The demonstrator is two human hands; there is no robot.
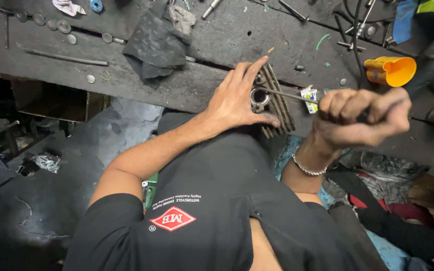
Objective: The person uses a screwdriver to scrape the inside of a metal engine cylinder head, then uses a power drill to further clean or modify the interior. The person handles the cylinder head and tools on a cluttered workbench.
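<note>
My left hand (237, 98) lies flat over a finned metal engine part (276, 100) at the near edge of a dark, greasy workbench (187, 85), thumb and fingers around its round opening (258, 96). My right hand (360, 116), blurred, is closed around the handle of a long thin metal rod tool (290, 95) whose tip reaches into that opening. A silver bracelet (307, 168) circles my right wrist. My black shirt (212, 206) fills the lower middle.
A dark rag (156, 45) lies on the bench at upper middle. Washers and small round parts (56, 24) sit at upper left, a yellow funnel-like cup (392, 70) at right, loose tools (357, 27) at upper right. Cloth and clutter (393, 200) lie at lower right.
</note>
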